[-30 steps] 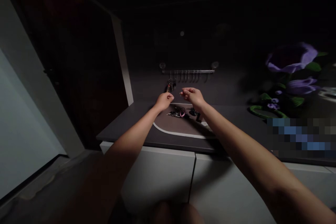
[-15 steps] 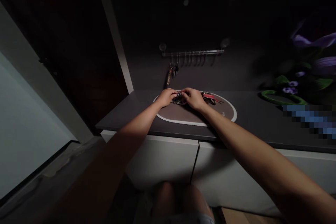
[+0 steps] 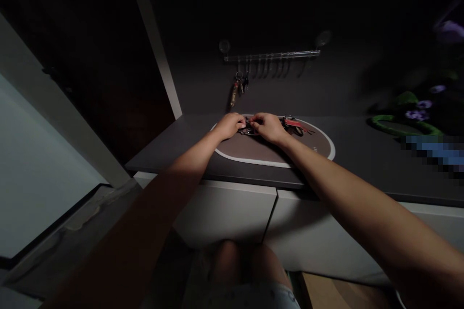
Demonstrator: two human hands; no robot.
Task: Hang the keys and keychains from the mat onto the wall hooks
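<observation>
In dim light an oval brown tray [image 3: 275,152] with a white rim lies on a dark countertop [image 3: 362,164]. My left hand [image 3: 229,124] and my right hand [image 3: 267,127] meet at its far edge, fingers pinched together on a small bunch of keys [image 3: 248,130] lying between them. A second bunch with a red tag [image 3: 294,124] rests on the tray just right of my right hand. Above, a hook rail [image 3: 271,56] on the wall carries one hanging key bunch [image 3: 237,88] at its left end.
White cabinet doors [image 3: 232,212] sit below the countertop. A green ring-shaped object [image 3: 398,126] and purple flowers [image 3: 422,106] stand at the right. A white door frame [image 3: 159,58] rises left of the counter. My knees [image 3: 242,260] show at the bottom.
My hands dropped from mid-air below the hook rail down onto the tray and closed on the key bunch. The view tilted down, showing more of the tray and the red-tagged keys.
</observation>
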